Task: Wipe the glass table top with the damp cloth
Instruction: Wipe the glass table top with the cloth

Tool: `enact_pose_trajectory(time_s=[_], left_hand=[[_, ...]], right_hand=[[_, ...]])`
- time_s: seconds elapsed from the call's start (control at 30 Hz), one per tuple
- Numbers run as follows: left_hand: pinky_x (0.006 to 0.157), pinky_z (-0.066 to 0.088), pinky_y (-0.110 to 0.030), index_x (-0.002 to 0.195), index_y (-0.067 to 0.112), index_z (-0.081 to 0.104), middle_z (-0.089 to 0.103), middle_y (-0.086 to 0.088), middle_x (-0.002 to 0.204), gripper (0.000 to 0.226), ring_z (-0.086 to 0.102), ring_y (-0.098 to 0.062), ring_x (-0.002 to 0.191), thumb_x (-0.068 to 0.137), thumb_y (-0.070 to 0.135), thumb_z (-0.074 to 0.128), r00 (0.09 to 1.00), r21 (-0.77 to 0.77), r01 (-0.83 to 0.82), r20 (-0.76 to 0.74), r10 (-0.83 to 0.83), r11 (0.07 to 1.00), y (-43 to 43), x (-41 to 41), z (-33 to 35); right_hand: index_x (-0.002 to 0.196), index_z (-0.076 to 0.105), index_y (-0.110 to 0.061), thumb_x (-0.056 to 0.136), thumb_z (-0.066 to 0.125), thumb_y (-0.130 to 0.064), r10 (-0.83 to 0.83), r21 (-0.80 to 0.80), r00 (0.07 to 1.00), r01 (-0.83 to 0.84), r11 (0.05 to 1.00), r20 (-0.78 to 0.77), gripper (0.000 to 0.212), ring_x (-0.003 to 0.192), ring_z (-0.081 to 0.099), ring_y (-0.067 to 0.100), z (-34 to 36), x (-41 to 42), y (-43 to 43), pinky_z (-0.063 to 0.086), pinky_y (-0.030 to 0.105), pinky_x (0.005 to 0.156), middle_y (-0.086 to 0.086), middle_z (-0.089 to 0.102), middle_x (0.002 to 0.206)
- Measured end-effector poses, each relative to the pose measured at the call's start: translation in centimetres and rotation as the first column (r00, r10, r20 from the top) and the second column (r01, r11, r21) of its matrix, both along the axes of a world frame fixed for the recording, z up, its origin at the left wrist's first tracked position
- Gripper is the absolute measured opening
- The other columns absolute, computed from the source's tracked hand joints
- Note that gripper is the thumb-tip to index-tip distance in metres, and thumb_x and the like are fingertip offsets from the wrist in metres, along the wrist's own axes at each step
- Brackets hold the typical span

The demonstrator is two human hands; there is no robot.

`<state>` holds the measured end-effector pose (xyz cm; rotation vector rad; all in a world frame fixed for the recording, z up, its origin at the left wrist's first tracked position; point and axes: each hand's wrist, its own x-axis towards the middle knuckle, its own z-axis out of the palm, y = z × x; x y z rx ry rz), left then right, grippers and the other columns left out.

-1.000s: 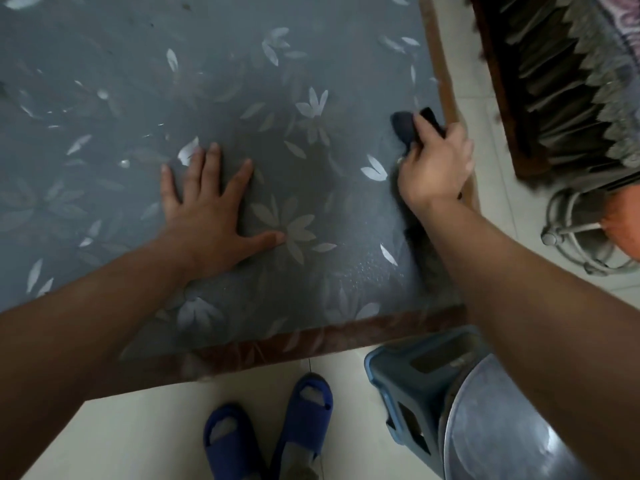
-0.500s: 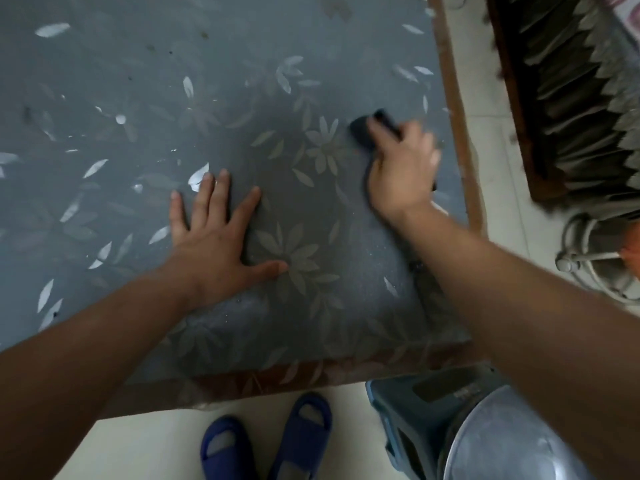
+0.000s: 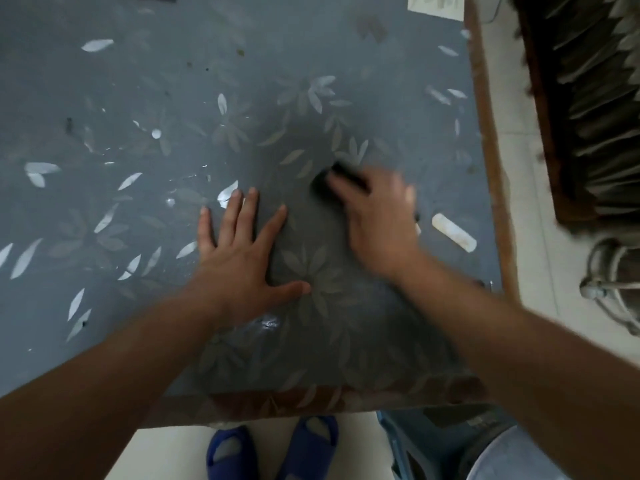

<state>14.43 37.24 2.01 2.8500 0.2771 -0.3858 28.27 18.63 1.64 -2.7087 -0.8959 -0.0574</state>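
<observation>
The glass table top (image 3: 145, 77) is grey-blue with a pale leaf pattern and a brown edge. My right hand (image 3: 379, 220) presses a dark cloth (image 3: 323, 180) flat on the glass right of centre; only the cloth's far end shows past my fingers, and the hand is blurred. My left hand (image 3: 239, 258) lies flat on the glass with fingers spread, just left of the right hand, holding nothing.
Small specks of dirt (image 3: 69, 124) dot the glass at the left and back. A blue plastic stool (image 3: 415, 441) with a metal basin (image 3: 512, 459) stands at the table's near right corner. My blue slippers (image 3: 273, 448) are on the tiled floor. Dark furniture (image 3: 588, 98) stands to the right.
My right hand has slid the cloth from the table's right edge toward the centre and nearer my left hand. The left hand has stayed flat in place.
</observation>
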Motion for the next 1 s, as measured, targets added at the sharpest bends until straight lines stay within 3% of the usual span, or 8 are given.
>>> enact_pose_trajectory(time_s=[0.1,0.3,0.47,0.57,0.67,0.73,0.8,1.0], left_hand=[[0.115,-0.010,-0.061,0.155,0.038,-0.002,-0.018,-0.007,0.163,0.114,-0.028,-0.022,0.146,0.061,0.096,0.028,1.000,-0.012,0.006,-0.013,-0.006,1.000,0.0,0.2,0.3],[0.115,-0.012,-0.061,0.154,0.039,-0.005,-0.020,-0.007,0.162,0.095,-0.024,-0.025,0.148,0.074,0.080,0.027,0.998,-0.025,0.016,-0.057,-0.017,1.000,-0.1,0.4,0.7],[0.115,-0.017,-0.055,0.155,0.039,0.003,-0.023,-0.004,0.162,0.078,-0.025,-0.021,0.147,0.091,0.041,0.049,0.991,-0.168,-0.004,-0.130,-0.018,0.986,0.5,0.9,1.6],[0.119,-0.009,-0.052,0.155,0.030,0.019,-0.002,-0.006,0.165,0.072,-0.009,-0.021,0.151,0.090,0.027,0.051,0.999,-0.326,-0.012,-0.035,0.001,0.945,1.8,0.6,2.2],[0.117,0.018,-0.055,0.146,0.016,0.041,0.032,-0.014,0.156,0.062,0.024,-0.030,0.146,0.084,0.024,0.046,0.981,-0.451,0.067,0.190,0.022,0.890,4.6,-1.1,3.2],[0.113,0.026,-0.058,0.141,0.015,0.047,0.042,-0.015,0.149,0.057,0.035,-0.035,0.140,0.084,0.022,0.047,0.954,-0.373,0.117,0.299,0.000,0.920,7.2,-3.1,3.2],[0.113,0.022,-0.061,0.139,0.019,0.048,0.040,-0.016,0.150,0.053,0.032,-0.038,0.141,0.086,0.028,0.047,0.945,-0.196,0.102,0.325,-0.033,0.975,9.8,-5.5,2.7],[0.115,-0.003,-0.065,0.152,0.034,0.026,0.010,-0.009,0.164,0.062,0.001,-0.038,0.150,0.094,0.056,0.023,0.993,0.073,0.055,0.102,-0.062,0.996,15.2,-9.3,0.7]], right_hand=[[0.136,0.059,-0.033,0.086,0.061,-0.015,0.249,-0.036,0.963,-0.254,0.967,-0.103,0.053,0.098,0.053,0.036,0.5,-3.7,-3.4,0.034,0.040,0.081,0.012,0.060,0.122],[0.144,0.050,-0.032,0.093,0.052,-0.017,-0.320,-0.024,0.947,0.319,0.947,-0.009,0.054,0.105,0.046,0.040,0.6,1.2,-4.8,0.025,0.037,0.081,0.017,0.052,0.127],[0.140,0.054,-0.030,0.085,0.048,-0.019,-0.079,-0.051,0.994,0.075,0.996,-0.078,0.056,0.102,0.046,0.033,0.5,-13.6,-1.7,0.038,0.042,0.082,0.011,0.057,0.128],[0.141,0.053,-0.030,0.086,0.045,-0.024,-0.093,-0.124,0.994,0.086,0.989,-0.059,0.057,0.105,0.042,0.029,0.7,-15.0,-3.4,0.036,0.040,0.082,0.009,0.058,0.129],[0.148,0.044,-0.030,0.089,0.046,-0.021,-0.401,-0.088,0.915,0.396,0.914,-0.051,0.060,0.112,0.039,0.033,0.9,-15.5,-5.2,0.037,0.048,0.090,0.011,0.053,0.136],[0.149,0.042,-0.029,0.089,0.046,-0.016,-0.518,-0.036,0.849,0.517,0.855,-0.100,0.061,0.116,0.040,0.038,1.1,-17.9,-3.1,0.036,0.054,0.095,0.010,0.050,0.142],[0.148,0.042,-0.030,0.088,0.044,-0.017,-0.445,-0.032,0.884,0.446,0.895,-0.139,0.061,0.120,0.038,0.037,1.1,-21.8,1.3,0.036,0.056,0.097,0.007,0.048,0.146],[0.148,0.042,-0.027,0.088,0.043,-0.021,-0.293,-0.027,0.946,0.293,0.956,-0.141,0.060,0.134,0.034,0.029,0.6,-25.1,9.6,0.032,0.054,0.102,-0.001,0.043,0.153]])
